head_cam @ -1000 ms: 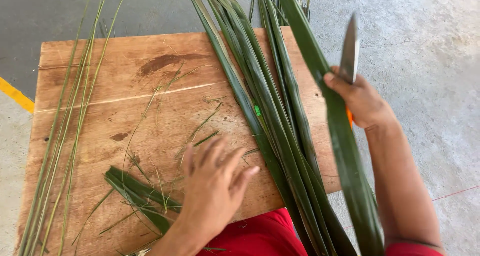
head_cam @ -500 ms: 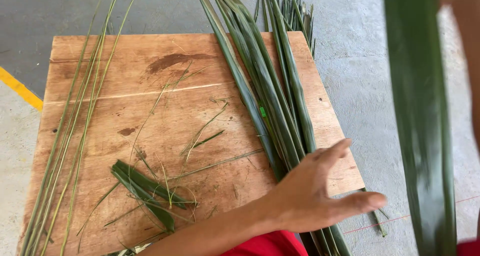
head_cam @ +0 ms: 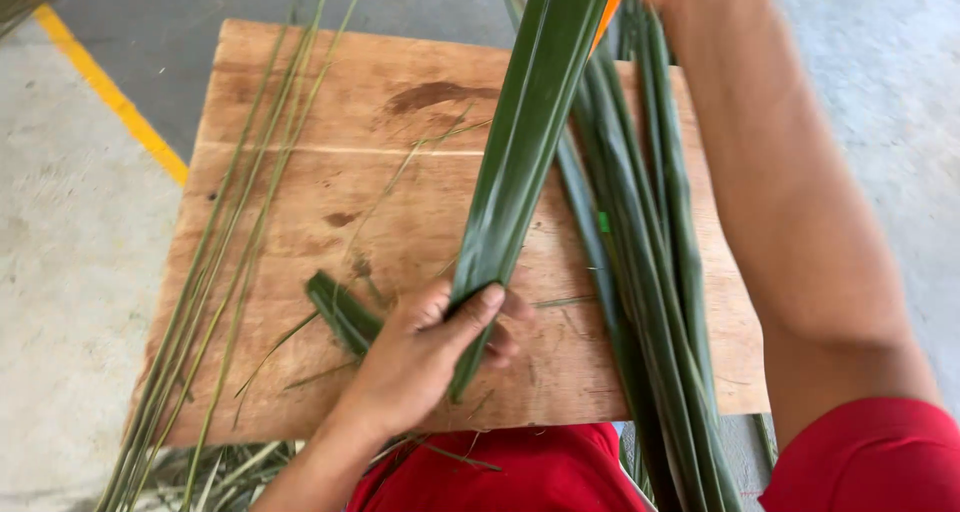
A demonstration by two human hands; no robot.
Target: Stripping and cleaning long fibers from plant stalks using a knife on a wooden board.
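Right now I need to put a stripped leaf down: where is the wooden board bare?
The wooden board is barest at its far middle, between the thin ribs on the left and the held leaf. The right side is crowded with the leaf pile. Near the left hand, cut scraps lie.

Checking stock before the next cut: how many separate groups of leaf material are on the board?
3: thin midribs along the left edge, broad leaves on the right, folded scrap beside the left hand. More may be hidden.
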